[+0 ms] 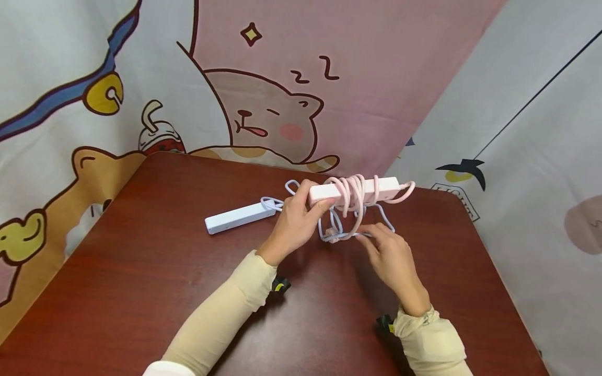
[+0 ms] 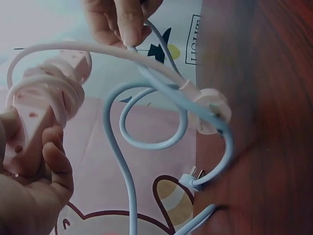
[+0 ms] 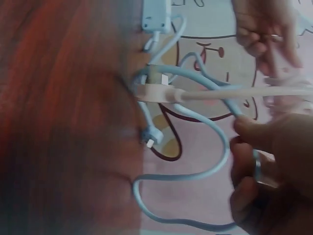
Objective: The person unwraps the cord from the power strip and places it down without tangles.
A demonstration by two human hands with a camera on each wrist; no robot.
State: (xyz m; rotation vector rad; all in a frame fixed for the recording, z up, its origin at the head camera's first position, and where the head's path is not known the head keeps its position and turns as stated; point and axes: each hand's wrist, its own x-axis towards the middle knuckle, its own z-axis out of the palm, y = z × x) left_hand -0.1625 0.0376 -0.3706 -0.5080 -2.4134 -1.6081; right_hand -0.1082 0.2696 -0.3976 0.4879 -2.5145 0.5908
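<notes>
My left hand point(image 1: 292, 222) grips one end of a pink power strip point(image 1: 388, 186), held up above the table with its pink cord point(image 1: 358, 188) wound round it. From the strip a loose length of that cord runs down to a round pink plug point(image 2: 213, 110). Between thumb and fingers, my right hand point(image 1: 394, 257) pinches a light blue cord point(image 3: 226, 142). Blue loops hang around the pink plug and cross it in both wrist views. A small blue plug point(image 2: 189, 180) shows near the loops. The blue power strip point(image 1: 240, 217) lies left of my left hand.
A dark reddish-brown table point(image 1: 155, 261) lies under everything. Behind it and at the sides hang cloths point(image 1: 376, 78) printed with cartoon animals. Small black wrist devices show below each sleeve.
</notes>
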